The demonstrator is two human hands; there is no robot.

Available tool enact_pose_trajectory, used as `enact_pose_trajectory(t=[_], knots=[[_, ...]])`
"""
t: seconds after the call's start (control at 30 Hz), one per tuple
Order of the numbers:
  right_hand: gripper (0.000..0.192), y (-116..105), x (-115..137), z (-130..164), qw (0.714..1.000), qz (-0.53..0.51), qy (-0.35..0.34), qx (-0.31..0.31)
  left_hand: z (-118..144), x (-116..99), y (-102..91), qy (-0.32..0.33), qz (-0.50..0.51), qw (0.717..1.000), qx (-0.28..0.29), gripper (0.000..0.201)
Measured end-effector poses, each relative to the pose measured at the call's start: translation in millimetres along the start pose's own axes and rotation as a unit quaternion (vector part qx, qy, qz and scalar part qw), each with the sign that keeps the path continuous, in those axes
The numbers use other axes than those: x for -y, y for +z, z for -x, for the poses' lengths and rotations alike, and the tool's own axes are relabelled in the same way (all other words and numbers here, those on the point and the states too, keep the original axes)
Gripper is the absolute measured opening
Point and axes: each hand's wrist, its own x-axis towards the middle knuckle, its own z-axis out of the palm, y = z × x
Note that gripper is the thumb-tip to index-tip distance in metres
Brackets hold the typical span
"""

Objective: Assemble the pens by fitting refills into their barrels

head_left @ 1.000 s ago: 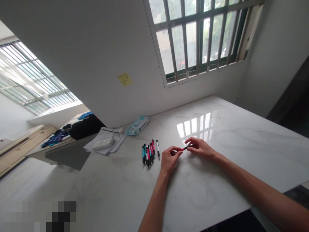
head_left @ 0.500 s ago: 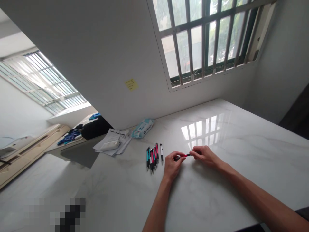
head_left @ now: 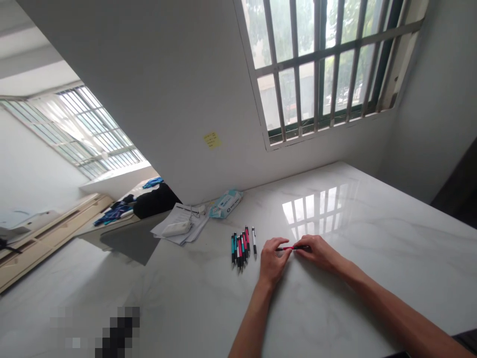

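Red pen (head_left: 289, 247) held level just above the white marble table (head_left: 372, 258), pinched at one end by left hand (head_left: 274, 261), at the other by right hand (head_left: 316, 251), beside a row of pens (head_left: 242, 244).

Table (head_left: 372, 258): glossy white marble-look top, smooth, mirrors the window. Pen (head_left: 288, 247): smooth red and black plastic. Pens (head_left: 242, 244): same shiny plastic, red, teal, white. Wipes pack (head_left: 225, 203): glossy plastic film. Papers (head_left: 179, 226): matt white. Wall (head_left: 167, 99): matt paint. Note (head_left: 212, 140): yellow paper.
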Motion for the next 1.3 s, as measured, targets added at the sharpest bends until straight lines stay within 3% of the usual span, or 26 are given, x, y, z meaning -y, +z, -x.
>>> enact_pose_trajectory(t=[0.1,0.17,0.3,0.47,0.6,0.67,0.77,0.87,0.93,1.03,1.1,1.17,1.3], knots=[[0.036,8.8,3.4,-0.2,0.998,0.052,0.027,-0.032,-5.4,4.2,-17.4,-0.008,-0.068,0.994,-0.087,0.018],[0.040,13.8,5.2,0.3,0.994,0.090,0.039,-0.053,-9.7,12.0,-37.1,-0.055,-0.094,0.980,-0.165,0.018],[0.037,23.7,12.1,-3.0,0.983,0.156,0.064,-0.067,-7.2,39.8,-85.4,-0.167,-0.113,0.947,-0.250,0.031],[0.027,48.5,39.2,-29.5,0.976,0.176,0.125,-0.030,20.8,77.2,-121.3,-0.263,-0.120,0.927,-0.238,0.043],[0.029,74.5,73.2,-62.6,0.976,0.178,0.126,0.029,37.9,90.7,-119.4,-0.252,-0.052,0.933,-0.251,0.041],[0.040,86.4,89.4,-78.6,0.976,0.173,0.126,0.052,41.2,92.9,-114.9,-0.239,-0.024,0.937,-0.252,0.041],[0.067,107.1,111.0,-100.7,0.970,0.185,0.156,0.015,42.6,93.1,-112.0,-0.223,-0.002,0.940,-0.258,0.042],[0.096,133.8,130.9,-121.4,0.962,0.190,0.196,-0.033,43.5,91.5,-114.7,-0.210,-0.019,0.926,-0.313,0.040],[0.102,151.7,143.9,-133.1,0.957,0.202,0.203,-0.052,44.5,90.5,-116.9,-0.204,-0.033,0.918,-0.338,0.039],[0.089,170.5,160.7,-143.1,0.952,0.233,0.195,-0.046,45.0,90.2,-116.9,-0.193,-0.028,0.915,-0.353,0.036],[0.066,175.9,167.3,-142.9,0.957,0.229,0.175,-0.018,43.9,90.5,-114.5,-0.187,-0.017,0.911,-0.367,0.034],[0.045,176.1,168.1,-138.0,0.964,0.212,0.159,0.009,41.9,91.0,-111.2,-0.186,-0.004,0.902,-0.389,0.032],[0.036,161.8,153.3,-122.3,0.970,0.198,0.137,0.045,37.5,91.8,-106.2,-0.172,0.012,0.903,-0.393,0.029]])
